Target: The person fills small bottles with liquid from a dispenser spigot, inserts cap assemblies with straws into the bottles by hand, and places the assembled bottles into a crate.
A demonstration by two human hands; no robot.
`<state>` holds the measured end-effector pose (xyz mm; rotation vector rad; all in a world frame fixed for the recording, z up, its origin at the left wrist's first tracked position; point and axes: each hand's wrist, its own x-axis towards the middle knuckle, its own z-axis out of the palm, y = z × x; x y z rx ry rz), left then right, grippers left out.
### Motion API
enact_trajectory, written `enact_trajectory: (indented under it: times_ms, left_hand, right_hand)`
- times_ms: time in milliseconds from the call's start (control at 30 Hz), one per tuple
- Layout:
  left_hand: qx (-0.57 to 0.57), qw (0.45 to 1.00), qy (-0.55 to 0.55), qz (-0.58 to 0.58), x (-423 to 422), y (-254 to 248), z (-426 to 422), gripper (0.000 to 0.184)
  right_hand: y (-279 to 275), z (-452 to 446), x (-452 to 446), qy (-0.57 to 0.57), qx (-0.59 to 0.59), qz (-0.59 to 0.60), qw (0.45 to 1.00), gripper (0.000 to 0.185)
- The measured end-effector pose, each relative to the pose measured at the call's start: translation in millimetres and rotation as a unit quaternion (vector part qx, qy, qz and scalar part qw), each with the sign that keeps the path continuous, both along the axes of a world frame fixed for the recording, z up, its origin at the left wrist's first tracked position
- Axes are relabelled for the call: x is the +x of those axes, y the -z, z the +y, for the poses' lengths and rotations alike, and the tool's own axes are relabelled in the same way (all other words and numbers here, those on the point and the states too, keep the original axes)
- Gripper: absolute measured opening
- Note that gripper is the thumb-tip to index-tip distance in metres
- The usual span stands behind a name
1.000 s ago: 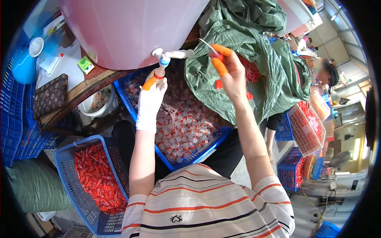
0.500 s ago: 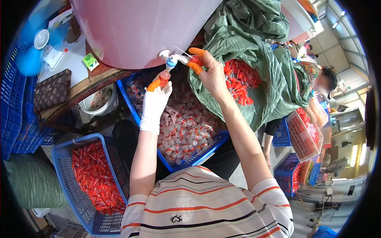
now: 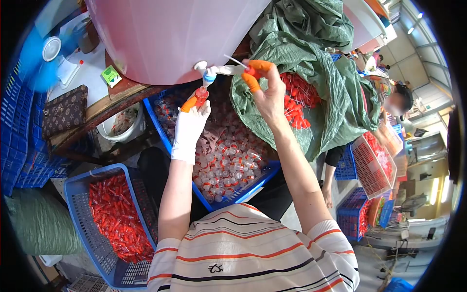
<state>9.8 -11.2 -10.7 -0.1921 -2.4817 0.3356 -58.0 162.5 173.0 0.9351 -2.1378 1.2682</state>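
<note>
My left hand (image 3: 193,124), in a white glove with an orange finger cover, grips a small clear bottle (image 3: 201,96) with red in it. The bottle stands upright, its mouth at the blue-ringed tap (image 3: 209,78) on a large pink tub (image 3: 170,39). My right hand (image 3: 267,90) wears orange covers on thumb and forefinger. Pinched between them is a red cap (image 3: 250,71) with a thin white tube pointing up and left. Beside that hand, a green sack (image 3: 292,53) holds many red caps with white tubes (image 3: 296,104).
Below my hands, a blue crate (image 3: 170,143) holds many small clear bottles (image 3: 228,168). Another blue crate (image 3: 78,194) at left contains red-filled bottles (image 3: 116,214). A white bucket (image 3: 138,129) sits under the wooden table (image 3: 95,114). Another person (image 3: 396,100) is at right, near stacked crates (image 3: 377,165).
My right hand has moved right, away from the tap, carrying the red cap and its tube. My left hand and the bottle stay at the tap.
</note>
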Motion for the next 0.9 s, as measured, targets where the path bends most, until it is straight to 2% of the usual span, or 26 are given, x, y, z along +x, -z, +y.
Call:
enact_trajectory:
  times_ms: [33, 67, 133, 233, 333, 367, 400, 433, 467, 533, 633, 733, 767, 800, 867, 900]
  left_hand:
    - [0.0, 1.0, 0.001, -0.009, 0, 0, 0, 0.034]
    - [-0.006, 1.0, 0.005, -0.002, 0, 0, 0, 0.033]
    - [-0.017, 1.0, 0.007, 0.014, 0, -2, -2, 0.033]
    - [-0.015, 0.998, -0.011, -0.059, 5, 5, -3, 0.032]
    - [0.058, 0.998, 0.026, -0.007, 1, 30, -6, 0.036]
    - [0.257, 0.963, 0.08, -0.025, 2, 32, -5, 0.035]
    - [0.445, 0.885, 0.128, -0.041, 6, 22, -3, 0.035]
    - [0.614, 0.769, 0.171, -0.056, 13, 8, 0, 0.035]
    - [0.755, 0.618, 0.206, -0.068, 19, -6, 3, 0.034]
    - [0.934, 0.244, 0.248, -0.083, 26, -25, 7, 0.034]
    - [0.917, 0.327, 0.199, -0.115, 27, -30, 7, 0.035]
    - [0.91, 0.325, 0.187, -0.175, 29, -36, 8, 0.037]
    - [0.885, 0.372, 0.189, -0.206, 30, -40, 11, 0.036]
    - [0.88, 0.369, 0.205, -0.217, 32, -41, 14, 0.035]
    - [0.825, 0.479, 0.201, -0.223, 35, -46, 18, 0.042]
    - [0.843, 0.447, 0.191, -0.23, 35, -42, 17, 0.041]
  right_hand:
    - [4, 3, -4, 0.007, 0.076, -0.006, 0.997, 0.026]
    - [11, 3, -6, -0.02, 0.078, -0.053, 0.995, 0.028]
    - [6, 4, -4, -0.007, 0.072, -0.026, 0.997, 0.029]
    - [-2, 8, 7, 0.007, 0.066, 0.035, 0.997, 0.029]
    - [28, 21, 13, -0.058, 0.143, -0.072, 0.985, 0.029]
    - [37, 23, 16, -0.053, 0.165, -0.091, 0.981, 0.029]
    - [43, 24, 19, -0.044, 0.179, -0.105, 0.977, 0.029]
    - [50, 25, 19, -0.05, 0.177, -0.122, 0.975, 0.029]
    - [55, 26, 19, -0.054, 0.175, -0.141, 0.973, 0.028]
    - [57, 28, 19, -0.052, 0.209, -0.147, 0.965, 0.028]
    - [52, 30, 16, -0.085, 0.245, -0.105, 0.96, 0.027]
    - [43, 28, 20, -0.107, 0.316, -0.025, 0.942, 0.025]
    - [42, 27, 22, -0.109, 0.346, 0.003, 0.932, 0.024]
    - [44, 26, 25, -0.11, 0.365, 0.024, 0.924, 0.022]
    - [49, 25, 29, -0.113, 0.4, 0.067, 0.907, 0.02]
    - [49, 26, 30, -0.119, 0.432, 0.08, 0.89, 0.018]
